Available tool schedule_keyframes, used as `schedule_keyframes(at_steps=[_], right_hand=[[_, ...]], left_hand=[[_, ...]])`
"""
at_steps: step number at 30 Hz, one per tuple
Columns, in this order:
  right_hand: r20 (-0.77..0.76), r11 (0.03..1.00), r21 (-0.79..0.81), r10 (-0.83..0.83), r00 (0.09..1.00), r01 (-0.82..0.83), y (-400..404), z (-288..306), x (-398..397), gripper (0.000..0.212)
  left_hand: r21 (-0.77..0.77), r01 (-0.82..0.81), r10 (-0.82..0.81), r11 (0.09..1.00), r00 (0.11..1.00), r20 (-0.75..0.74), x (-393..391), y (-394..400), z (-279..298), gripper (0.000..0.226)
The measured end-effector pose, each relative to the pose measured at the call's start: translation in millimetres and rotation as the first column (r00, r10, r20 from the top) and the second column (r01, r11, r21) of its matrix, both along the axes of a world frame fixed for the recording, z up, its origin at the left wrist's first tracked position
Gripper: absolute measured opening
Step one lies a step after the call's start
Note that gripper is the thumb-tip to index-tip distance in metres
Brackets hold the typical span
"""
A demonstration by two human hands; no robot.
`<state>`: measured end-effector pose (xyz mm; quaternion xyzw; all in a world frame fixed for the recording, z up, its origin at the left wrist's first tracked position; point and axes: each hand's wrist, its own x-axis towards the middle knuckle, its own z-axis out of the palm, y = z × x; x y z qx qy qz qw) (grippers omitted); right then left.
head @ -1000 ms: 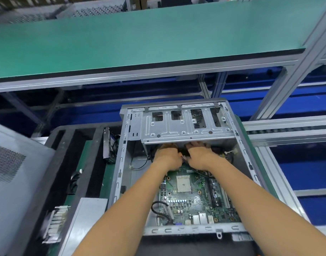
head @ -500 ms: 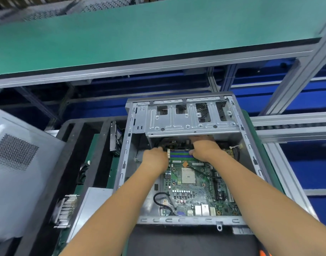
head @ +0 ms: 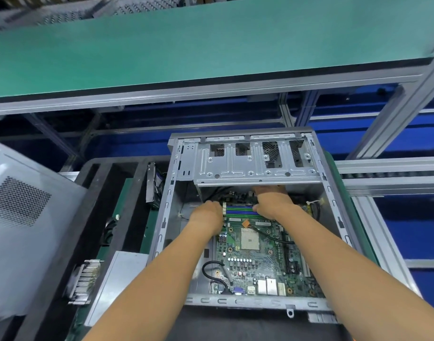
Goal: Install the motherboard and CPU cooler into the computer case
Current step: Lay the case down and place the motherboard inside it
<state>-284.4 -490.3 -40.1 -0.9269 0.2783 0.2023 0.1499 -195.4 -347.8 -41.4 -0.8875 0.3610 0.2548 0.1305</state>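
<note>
We see the motherboard [head: 255,257] lying flat inside the open computer case [head: 162,232], our left hand [head: 207,216] and right hand [head: 272,205] at its far edge, finger positions hidden from us.

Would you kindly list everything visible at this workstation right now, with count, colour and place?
computer case: one, grey metal, centre, open on top.
motherboard: one, green, lying inside the case.
drive cage: one, silver, across the case's far end.
black cable: one, looped at the board's near left corner.
heatsink: one, silver fins, left of the case.
side panel: one, light grey with a mesh vent, far left.
green shelf: one, overhead.
left hand: at the board's left edge.
right hand: at the board's far end, fingers under the cage.
</note>
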Motion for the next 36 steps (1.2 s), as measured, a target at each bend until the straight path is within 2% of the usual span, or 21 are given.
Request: schedule_keyframes(at_steps=[5, 8, 12, 15, 17, 20, 29, 31, 34, 36], right_hand=[[-0.030, 0.999, 0.046, 0.029, 0.999, -0.028, 1, -1, 2, 0.030], [0.014, 0.996, 0.063, 0.069, 0.997, -0.070, 4, -2, 5, 0.045], [0.064, 0.998, 0.050, 0.041, 0.997, -0.044, 6, -9, 4, 0.063], [0.121, 0.999, 0.041, 0.013, 0.993, -0.018, 7, -13, 2, 0.068], [0.127, 1.000, 0.016, 0.013, 0.992, -0.015, 7, -15, 3, 0.065], [0.118, 0.999, -0.046, 0.029, 0.993, -0.023, 5, -16, 2, 0.060], [0.074, 0.978, -0.069, 0.200, 0.977, -0.195, 0, -15, 0, 0.061], [0.092, 0.977, -0.058, 0.210, 0.973, -0.205, 0, -17, -1, 0.054], [0.131, 0.976, -0.030, 0.216, 0.968, -0.214, -1, -22, -2, 0.032], [0.137, 0.978, -0.029, 0.208, 0.969, -0.206, -1, -24, -2, 0.023]], left_hand=[[0.018, -0.100, 0.101, 0.995, 0.986, -0.129, -2, -5, -1, 0.022], [0.008, -0.157, 0.156, 0.988, 0.974, -0.162, 4, -5, 1, 0.011], [0.011, -0.206, 0.205, 0.979, 0.964, -0.171, 14, -2, 5, 0.010], [-0.012, -0.213, 0.207, 0.977, 0.961, -0.184, 15, 0, 3, 0.017], [-0.012, -0.201, 0.195, 0.980, 0.963, -0.186, 14, 3, 4, 0.009], [-0.009, -0.207, 0.201, 0.978, 0.960, -0.197, 14, 3, 4, 0.022], [0.014, -0.144, 0.144, 0.989, 0.961, -0.238, 14, 0, 9, 0.020], [0.013, -0.147, 0.146, 0.989, 0.961, -0.234, 14, -2, 10, 0.018], [-0.051, -0.228, 0.209, 0.972, 0.947, -0.242, 15, -1, 6, 0.022], [-0.119, -0.292, 0.255, 0.949, 0.933, -0.255, 17, -2, 0, 0.011]])
